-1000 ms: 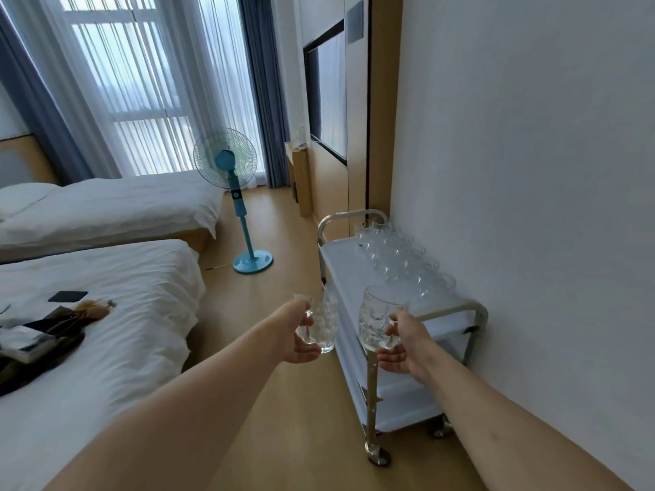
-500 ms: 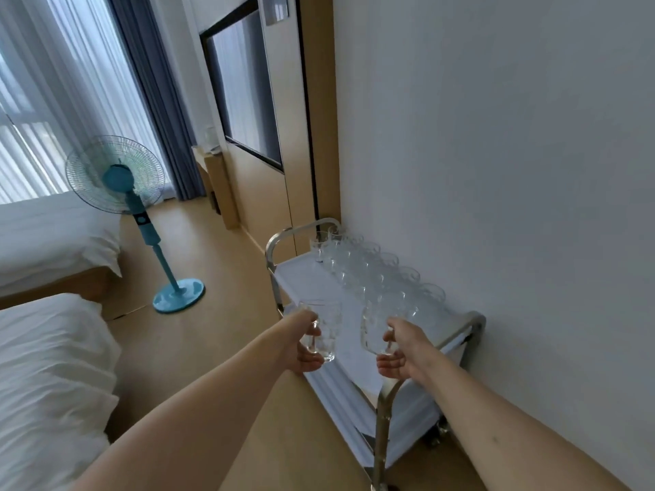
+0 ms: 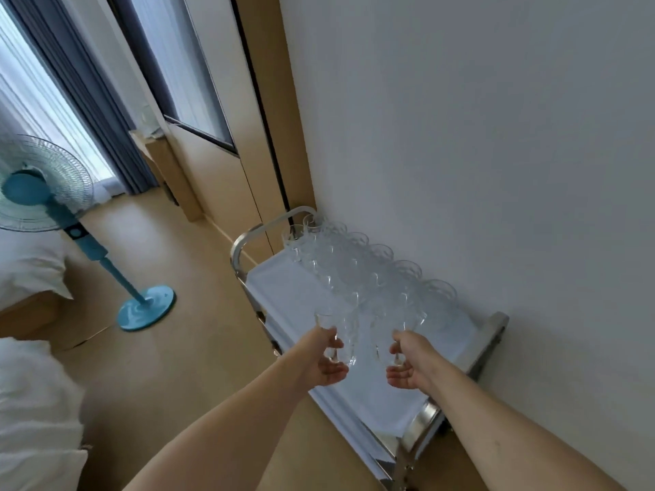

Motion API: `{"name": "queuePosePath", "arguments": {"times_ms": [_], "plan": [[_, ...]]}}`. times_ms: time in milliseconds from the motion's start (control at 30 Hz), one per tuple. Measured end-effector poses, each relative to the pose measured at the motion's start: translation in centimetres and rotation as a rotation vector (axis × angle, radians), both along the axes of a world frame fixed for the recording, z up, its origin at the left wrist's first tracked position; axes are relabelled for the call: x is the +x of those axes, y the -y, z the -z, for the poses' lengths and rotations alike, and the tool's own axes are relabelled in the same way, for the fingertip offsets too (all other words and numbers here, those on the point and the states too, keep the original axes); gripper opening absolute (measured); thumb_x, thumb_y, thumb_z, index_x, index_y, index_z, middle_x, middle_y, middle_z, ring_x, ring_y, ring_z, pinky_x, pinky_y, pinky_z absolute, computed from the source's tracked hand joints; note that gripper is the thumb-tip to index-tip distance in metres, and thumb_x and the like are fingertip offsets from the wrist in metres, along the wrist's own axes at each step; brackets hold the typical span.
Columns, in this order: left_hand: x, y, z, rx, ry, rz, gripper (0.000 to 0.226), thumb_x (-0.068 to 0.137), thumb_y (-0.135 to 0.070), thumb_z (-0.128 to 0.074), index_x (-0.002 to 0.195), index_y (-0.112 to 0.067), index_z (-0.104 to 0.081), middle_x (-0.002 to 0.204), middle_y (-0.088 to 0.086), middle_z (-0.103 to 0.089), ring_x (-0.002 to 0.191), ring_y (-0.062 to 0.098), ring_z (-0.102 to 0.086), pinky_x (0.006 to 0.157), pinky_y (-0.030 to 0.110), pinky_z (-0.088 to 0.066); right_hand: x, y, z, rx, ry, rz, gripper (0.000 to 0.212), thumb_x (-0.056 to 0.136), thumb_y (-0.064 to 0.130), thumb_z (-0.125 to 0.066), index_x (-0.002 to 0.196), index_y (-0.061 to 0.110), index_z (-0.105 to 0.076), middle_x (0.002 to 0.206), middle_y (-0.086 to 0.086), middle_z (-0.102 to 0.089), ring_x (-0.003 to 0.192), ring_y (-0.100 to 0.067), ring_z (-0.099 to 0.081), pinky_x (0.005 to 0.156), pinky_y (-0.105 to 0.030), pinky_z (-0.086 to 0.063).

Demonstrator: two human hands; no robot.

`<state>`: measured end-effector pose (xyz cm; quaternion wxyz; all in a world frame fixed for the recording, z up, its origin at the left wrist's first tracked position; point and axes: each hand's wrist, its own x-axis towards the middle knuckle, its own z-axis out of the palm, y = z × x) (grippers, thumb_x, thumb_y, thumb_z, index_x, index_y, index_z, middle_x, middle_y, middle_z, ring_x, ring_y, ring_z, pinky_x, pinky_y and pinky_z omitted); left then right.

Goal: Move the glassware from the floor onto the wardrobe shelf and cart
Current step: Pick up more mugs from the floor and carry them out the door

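Hands (image 3: 328, 363) (image 3: 407, 363) gripping 2 mugs (image 3: 345, 334) (image 3: 391, 334) above cart (image 3: 280, 288)

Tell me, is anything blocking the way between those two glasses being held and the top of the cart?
Nothing visible does. The left hand and right hand hold their glass mugs right over the bare near part of the cart top; the glasses already there are grouped farther back, along the wall.

Your left hand (image 3: 328, 359) covers the handle of its glass mug (image 3: 342, 334), and the glass blurs into the mugs on the cart (image 3: 354, 391) behind, so its outline is hard to trace. The mug (image 3: 386, 327) in your right hand (image 3: 411, 363) is fainter still. The cart's near corner and the fan (image 3: 46, 193) are cut off by the picture's edges.
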<state>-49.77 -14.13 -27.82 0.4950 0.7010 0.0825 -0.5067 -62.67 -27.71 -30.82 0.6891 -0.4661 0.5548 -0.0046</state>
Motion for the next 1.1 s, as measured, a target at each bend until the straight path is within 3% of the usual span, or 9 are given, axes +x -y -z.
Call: {"name": "queuePosePath", "arguments": {"times_ms": [100,200,300,467,567,733,833,967,1100], "plan": [[0.8,1.7,1.6,-0.003,-0.056,-0.03,0.025,0.103,-0.025,-0.054,0.1,-0.002,-0.06,0.091,0.019,-0.053,0.085,0.031,-0.056,0.087,0.043,-0.056,1.6,1.8,2.2,0.036,-0.021,0.022,0.028,0.1,0.033,-0.046,0.096,0.006,-0.054,0.09,-0.021,-0.055,0.063,-0.027,-0.053,0.055,-0.031,-0.054],[1.8,2.6,3.3,0.034,-0.058,0.014,0.028,0.104,-0.027,-0.053,0.1,-0.001,-0.063,0.09,0.016,-0.051,0.084,0.028,-0.055,0.077,0.037,-0.057,2.5,2.5,4.0,0.065,-0.029,0.048,0.026,0.099,0.031,-0.047,0.094,0.006,-0.054,0.092,-0.02,-0.055,0.063,-0.027,-0.053,0.054,-0.032,-0.055],[2.8,3.6,4.9,0.038,-0.055,0.028,0.03,0.104,-0.027,-0.055,0.094,-0.001,-0.067,0.084,0.012,-0.047,0.071,0.023,-0.053,0.072,0.032,-0.056,3.1,3.0,5.3,0.07,-0.002,0.091,0.025,0.099,0.03,-0.048,0.092,0.006,-0.054,0.087,-0.016,-0.054,0.063,-0.027,-0.055,0.059,-0.036,-0.057],[4.4,5.2,7.4,0.032,-0.035,0.075,0.024,0.101,-0.02,-0.06,0.09,-0.002,-0.071,0.105,0.011,-0.054,0.076,0.02,-0.052,0.071,0.027,-0.055,3.6,3.3,6.8,0.056,0.009,0.234,0.033,0.104,0.033,-0.048,0.091,0.004,-0.056,0.078,-0.012,-0.05,0.066,-0.025,-0.054,0.066,-0.038,-0.059],[5.6,6.8,8.5,-0.011,-0.055,0.085,0.021,0.1,-0.013,-0.061,0.087,0.002,-0.069,0.102,0.013,-0.058,0.081,0.018,-0.053,0.07,0.027,-0.057,4.1,3.0,7.6,0.055,0.02,0.337,0.033,0.104,0.031,-0.048,0.091,0.002,-0.057,0.079,-0.015,-0.055,0.067,-0.025,-0.056,0.066,-0.037,-0.059],[6.7,9.2,9.3,-0.065,-0.106,0.165,0.025,0.102,-0.016,-0.058,0.087,0.002,-0.067,0.103,0.015,-0.055,0.088,0.02,-0.056,0.083,0.029,-0.057,3.8,2.3,8.7,0.039,0.023,0.514,0.032,0.105,0.03,-0.047,0.09,0.005,-0.06,0.077,-0.015,-0.057,0.065,-0.023,-0.056,0.065,-0.034,-0.058],[7.0,10.4,9.6,-0.096,-0.132,0.242,0.025,0.104,-0.015,-0.054,0.091,0.002,-0.067,0.103,0.01,-0.057,0.09,0.017,-0.055,0.086,0.024,-0.055,3.4,2.1,9.4,0.014,-0.032,0.517,0.031,0.105,0.03,-0.046,0.097,0.005,-0.062,0.089,-0.014,-0.061,0.077,-0.025,-0.06,0.069,-0.035,-0.057],[7.1,11.6,10.8,-0.103,-0.147,0.277,0.024,0.105,-0.013,-0.051,0.096,0.002,-0.067,0.109,0.006,-0.059,0.11,0.018,-0.054,0.105,0.028,-0.046,3.5,1.4,9.7,-0.066,-0.152,0.499,0.025,0.104,0.027,-0.045,0.1,0.011,-0.064,0.105,-0.011,-0.064,0.096,-0.03,-0.065,0.075,-0.036,-0.059],[7.3,12.9,11.9,-0.111,-0.143,0.303,0.025,0.105,-0.017,-0.05,0.095,-0.003,-0.068,0.115,0.01,-0.056,0.103,0.015,-0.058,0.108,0.028,-0.044,3.7,1.2,9.4,-0.149,-0.234,0.49,0.021,0.106,0.027,-0.043,0.1,0.018,-0.062,0.105,-0.008,-0.063,0.096,-0.027,-0.065,0.084,-0.039,-0.059]]}}
